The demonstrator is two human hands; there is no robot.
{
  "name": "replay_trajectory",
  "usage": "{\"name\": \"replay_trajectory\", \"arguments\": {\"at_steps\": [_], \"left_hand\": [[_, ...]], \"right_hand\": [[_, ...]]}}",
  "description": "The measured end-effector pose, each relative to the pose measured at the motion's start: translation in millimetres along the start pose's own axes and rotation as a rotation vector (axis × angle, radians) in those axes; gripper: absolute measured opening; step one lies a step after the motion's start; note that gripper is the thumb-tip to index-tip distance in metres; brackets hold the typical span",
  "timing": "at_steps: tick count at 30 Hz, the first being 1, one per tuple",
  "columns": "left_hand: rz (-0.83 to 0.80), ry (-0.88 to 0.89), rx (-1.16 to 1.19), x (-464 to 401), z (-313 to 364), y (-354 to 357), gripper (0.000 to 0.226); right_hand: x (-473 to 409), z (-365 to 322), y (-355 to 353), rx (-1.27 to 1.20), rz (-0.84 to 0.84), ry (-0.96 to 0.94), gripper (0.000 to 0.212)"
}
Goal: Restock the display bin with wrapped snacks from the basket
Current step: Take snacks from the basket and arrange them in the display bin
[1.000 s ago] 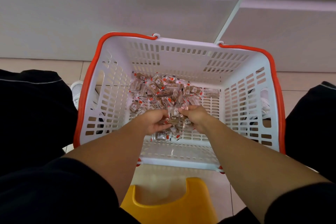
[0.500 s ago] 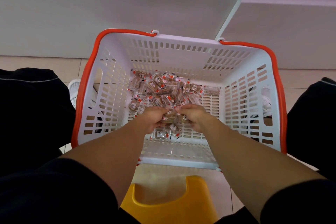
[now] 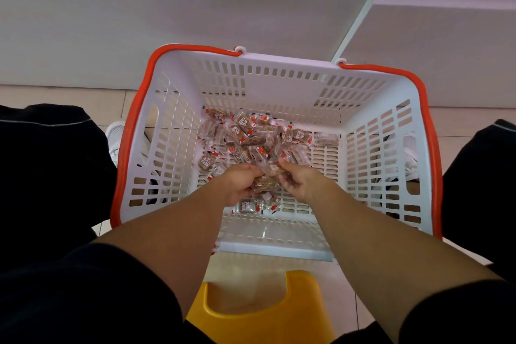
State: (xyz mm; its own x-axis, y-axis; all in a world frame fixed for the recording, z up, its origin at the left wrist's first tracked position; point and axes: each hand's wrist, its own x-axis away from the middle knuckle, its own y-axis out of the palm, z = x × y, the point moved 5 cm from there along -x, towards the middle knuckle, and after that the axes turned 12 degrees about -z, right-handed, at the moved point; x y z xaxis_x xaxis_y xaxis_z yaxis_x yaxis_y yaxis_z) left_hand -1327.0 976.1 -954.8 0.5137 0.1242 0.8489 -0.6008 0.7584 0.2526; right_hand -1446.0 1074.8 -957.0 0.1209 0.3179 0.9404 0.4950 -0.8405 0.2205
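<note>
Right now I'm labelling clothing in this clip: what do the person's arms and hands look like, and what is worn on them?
Both forearms are bare. Short black sleeves end above the elbows. The left hand and right hand wear no gloves, and no rings, watch or bracelets are visible.

place: shop, likely retail floor | cue: white slotted plastic shopping basket with orange rim (image 3: 279, 86) on floor | cue: pile of many identical clear-wrapped brown snacks with red-white labels (image 3: 251, 137) inside it | cue: plain white shelving base panels (image 3: 139, 14) behind | cue: beige floor tiles (image 3: 69, 95) | cue: yellow plastic stool (image 3: 265, 313) near edge
</note>
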Motion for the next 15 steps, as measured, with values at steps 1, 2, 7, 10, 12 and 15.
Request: {"name": "replay_trajectory", "arguments": {"at_steps": [1, 2, 7, 10, 12, 15], "left_hand": [[0.003, 0.000, 0.027, 1, 0, 0, 0.013], [0.006, 0.000, 0.079, 1, 0, 0, 0.013], [0.029, -0.012, 0.265, 4, 1, 1, 0.029], [-0.041, -0.040, 0.286, 6, 4, 6, 0.052], [-0.057, -0.054, 0.208, 8, 5, 9, 0.046], [-0.042, -0.031, 0.151, 10, 6, 9, 0.026]], "right_hand": [[-1, -1, -2, 0.090, 0.046, -0.015, 0.030], [-2, -3, -4, 0.191, 0.090, -0.037, 0.033], [-3, -2, 7, 0.322, 0.033, -0.053, 0.017], [-1, 0, 15, 0.328, -0.035, -0.031, 0.014], [0, 3, 16, 0.326, -0.063, -0.025, 0.017], [5, 0, 17, 0.358, -0.093, -0.042, 0.016]]}}
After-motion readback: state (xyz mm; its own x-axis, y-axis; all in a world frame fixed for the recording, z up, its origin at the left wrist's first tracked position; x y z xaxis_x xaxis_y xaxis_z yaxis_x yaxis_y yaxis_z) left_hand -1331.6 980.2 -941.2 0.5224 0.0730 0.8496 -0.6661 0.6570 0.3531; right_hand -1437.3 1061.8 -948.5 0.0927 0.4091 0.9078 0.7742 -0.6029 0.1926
